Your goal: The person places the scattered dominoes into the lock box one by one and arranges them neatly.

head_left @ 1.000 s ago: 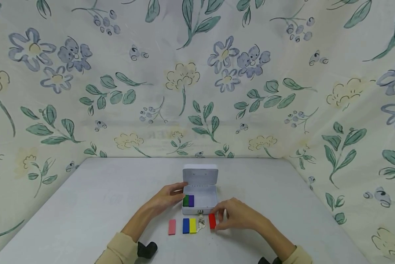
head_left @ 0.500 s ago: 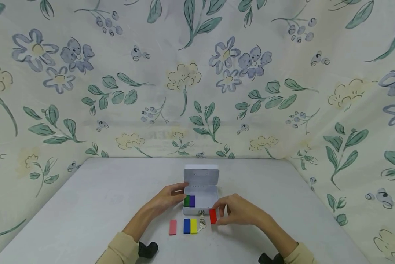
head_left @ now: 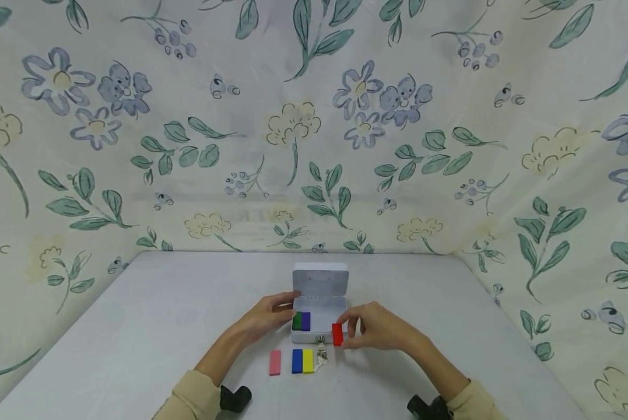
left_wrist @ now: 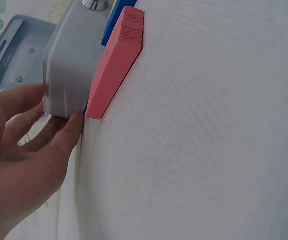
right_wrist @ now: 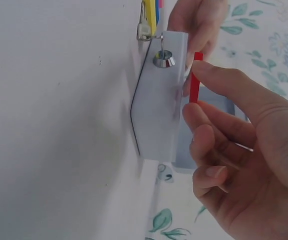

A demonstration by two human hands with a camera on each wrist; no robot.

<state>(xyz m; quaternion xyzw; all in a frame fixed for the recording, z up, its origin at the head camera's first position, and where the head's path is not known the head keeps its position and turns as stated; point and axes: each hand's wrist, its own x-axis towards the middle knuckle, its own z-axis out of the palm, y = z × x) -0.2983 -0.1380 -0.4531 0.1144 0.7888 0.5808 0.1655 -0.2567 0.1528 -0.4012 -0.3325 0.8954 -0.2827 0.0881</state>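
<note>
A small metal cash box (head_left: 321,315) stands with its lid raised. Inside, at its left end, a green block (head_left: 297,321) and a purple block (head_left: 305,321) lie side by side. My right hand (head_left: 381,328) pinches a red block (head_left: 337,335) between thumb and fingertips, over the box's front rim near the right corner. In the right wrist view the red block (right_wrist: 196,80) is seen edge-on, above the rim. My left hand (head_left: 266,313) rests its fingertips against the box's left side; the left wrist view shows those fingers (left_wrist: 66,135) touching the box corner.
In front of the box lie a pink block (head_left: 274,362), a blue block (head_left: 297,361) and a yellow block (head_left: 308,360). Keys (head_left: 321,354) hang from the front lock. The white table (head_left: 198,291) meets a flower-patterned cloth (head_left: 314,116) behind.
My right hand has lifted the red block from the table in front of the box, up and back to the front rim. My left hand stays at the box's side.
</note>
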